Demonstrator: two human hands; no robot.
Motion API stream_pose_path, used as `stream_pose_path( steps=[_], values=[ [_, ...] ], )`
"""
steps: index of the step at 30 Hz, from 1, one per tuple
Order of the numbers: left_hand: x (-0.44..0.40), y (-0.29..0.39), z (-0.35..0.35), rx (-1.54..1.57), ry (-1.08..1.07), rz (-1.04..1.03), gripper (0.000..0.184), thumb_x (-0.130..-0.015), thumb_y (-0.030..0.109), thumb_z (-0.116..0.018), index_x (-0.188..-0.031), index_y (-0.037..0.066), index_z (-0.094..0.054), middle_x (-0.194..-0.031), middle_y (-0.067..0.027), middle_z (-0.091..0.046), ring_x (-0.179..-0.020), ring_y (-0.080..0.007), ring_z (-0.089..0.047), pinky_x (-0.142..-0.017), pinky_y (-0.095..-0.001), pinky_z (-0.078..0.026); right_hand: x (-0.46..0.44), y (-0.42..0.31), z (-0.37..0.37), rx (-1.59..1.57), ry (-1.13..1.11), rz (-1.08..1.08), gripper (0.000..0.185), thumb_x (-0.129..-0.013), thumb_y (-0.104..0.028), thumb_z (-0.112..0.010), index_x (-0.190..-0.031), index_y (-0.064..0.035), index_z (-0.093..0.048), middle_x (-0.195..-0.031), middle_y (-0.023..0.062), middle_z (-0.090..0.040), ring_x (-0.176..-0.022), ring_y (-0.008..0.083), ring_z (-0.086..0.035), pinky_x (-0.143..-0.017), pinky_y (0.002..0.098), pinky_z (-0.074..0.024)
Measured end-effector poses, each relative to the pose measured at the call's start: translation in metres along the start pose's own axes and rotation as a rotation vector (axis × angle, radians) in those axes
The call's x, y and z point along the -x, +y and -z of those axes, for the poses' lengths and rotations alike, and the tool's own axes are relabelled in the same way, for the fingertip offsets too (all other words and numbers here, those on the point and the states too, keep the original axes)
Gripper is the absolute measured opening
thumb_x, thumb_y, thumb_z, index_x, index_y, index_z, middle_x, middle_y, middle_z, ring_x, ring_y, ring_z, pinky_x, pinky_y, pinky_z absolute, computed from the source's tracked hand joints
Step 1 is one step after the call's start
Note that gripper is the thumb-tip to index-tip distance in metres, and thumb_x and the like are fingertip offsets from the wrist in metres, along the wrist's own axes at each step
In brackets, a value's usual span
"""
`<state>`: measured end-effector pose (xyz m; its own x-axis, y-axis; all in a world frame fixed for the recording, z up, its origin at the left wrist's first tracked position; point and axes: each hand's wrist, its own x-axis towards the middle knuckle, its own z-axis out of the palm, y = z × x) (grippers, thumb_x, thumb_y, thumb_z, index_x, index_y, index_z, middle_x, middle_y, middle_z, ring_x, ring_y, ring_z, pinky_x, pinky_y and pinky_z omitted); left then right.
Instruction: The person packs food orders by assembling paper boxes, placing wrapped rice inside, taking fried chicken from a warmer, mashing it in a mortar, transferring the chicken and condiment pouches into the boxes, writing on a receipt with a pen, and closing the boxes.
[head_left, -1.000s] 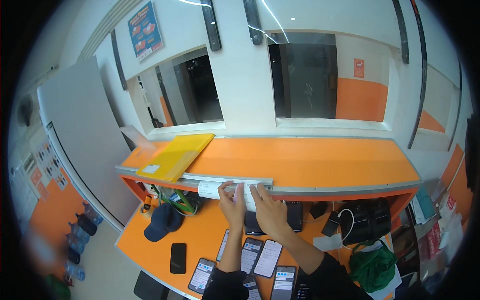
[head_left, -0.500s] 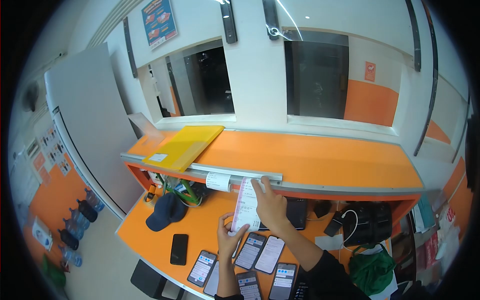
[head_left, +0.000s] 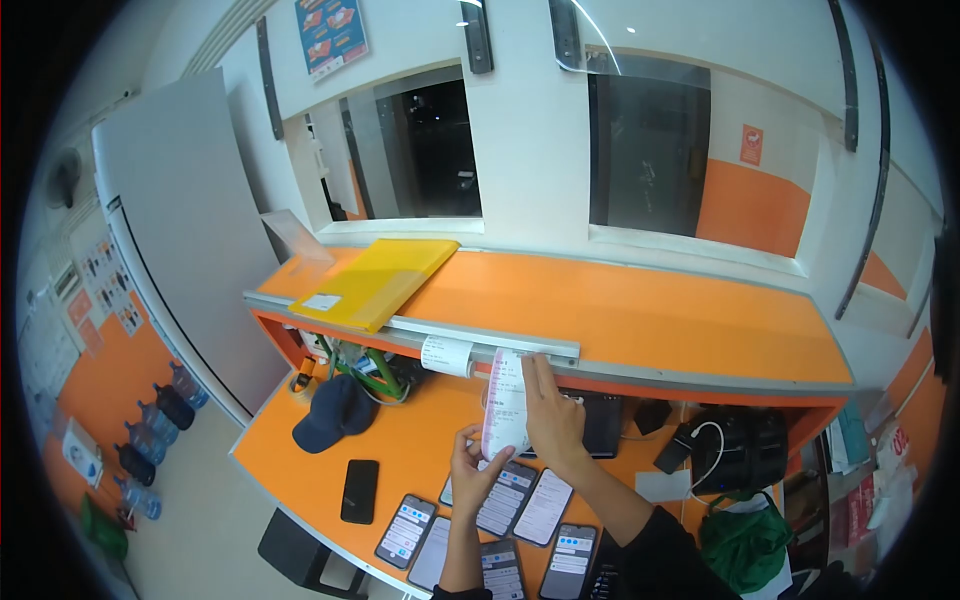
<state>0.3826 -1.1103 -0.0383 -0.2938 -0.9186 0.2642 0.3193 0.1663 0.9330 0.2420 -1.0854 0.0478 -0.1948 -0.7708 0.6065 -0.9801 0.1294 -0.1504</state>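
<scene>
Yellow folder (head_left: 375,285) on the left; nearer the wearer and right of it, the left hand (head_left: 471,468) pinches the low end of a paper slip (head_left: 507,400): long, white, dark-printed, pink down its left edge! Farther right of the folder, the right hand (head_left: 555,420) lies straight-fingered along the slip; whether it grips, can't tell.

Orange table (head_left: 420,430), raised shelf (head_left: 620,300) behind.
On the table we list one dark cap (head_left: 335,412), one dark-screened phone (head_left: 360,491), several lit phones (head_left: 406,530) and one black bag (head_left: 748,450); on the shelf we list one yellow folder (head_left: 378,283).
</scene>
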Motion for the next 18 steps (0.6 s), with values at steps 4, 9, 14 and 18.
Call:
stream_pose_path(
  steps=[4,9,14,18],
  values=[
    [-0.001,-0.004,0.004,-0.009,0.009,0.005,0.052,-0.079,0.002,-0.076,-0.119,0.001,-0.044,-0.098,-0.0162,-0.070,-0.088,-0.0153,-0.066,-0.077,-0.0258,-0.049,0.002,0.006,-0.002,0.008,0.043,-0.012,0.057,-0.079,-0.003,-0.057,-0.135,-0.0022,-0.044,-0.138,0.0129,-0.044,-0.054,0.0259,-0.065,-0.050,0.0358,-0.0545],
    [-0.008,-0.011,0.006,-0.050,0.034,-0.043,0.049,-0.080,0.002,-0.075,-0.118,0.001,-0.045,-0.098,-0.0149,-0.070,-0.088,-0.0146,-0.065,-0.076,-0.0249,-0.048,0.000,0.003,-0.005,-0.022,0.035,-0.001,0.058,-0.078,-0.001,-0.058,-0.134,-0.0020,-0.045,-0.138,0.0147,-0.044,-0.052,0.0259,-0.065,-0.049,0.0350,-0.0545],
    [-0.010,-0.013,0.005,0.044,0.028,-0.022,0.047,-0.081,0.001,-0.074,-0.118,0.001,-0.045,-0.098,-0.0148,-0.069,-0.091,-0.0150,-0.065,-0.076,-0.0245,-0.048,0.002,0.001,-0.005,0.007,0.055,0.005,0.056,-0.078,-0.001,-0.058,-0.132,-0.0015,-0.046,-0.137,0.0155,-0.044,-0.053,0.0247,-0.065,-0.049,0.0346,-0.0545],
    [-0.012,-0.011,-0.001,0.092,0.044,0.012,0.048,-0.081,0.002,-0.074,-0.118,0.001,-0.044,-0.100,-0.0159,-0.068,-0.093,-0.0150,-0.064,-0.076,-0.0238,-0.048,-0.006,-0.005,-0.007,-0.055,0.056,-0.063,0.059,-0.076,0.001,-0.058,-0.134,-0.0058,-0.046,-0.137,0.0130,-0.043,-0.057,0.0308,-0.066,-0.054,0.0409,-0.0557]
  ],
)
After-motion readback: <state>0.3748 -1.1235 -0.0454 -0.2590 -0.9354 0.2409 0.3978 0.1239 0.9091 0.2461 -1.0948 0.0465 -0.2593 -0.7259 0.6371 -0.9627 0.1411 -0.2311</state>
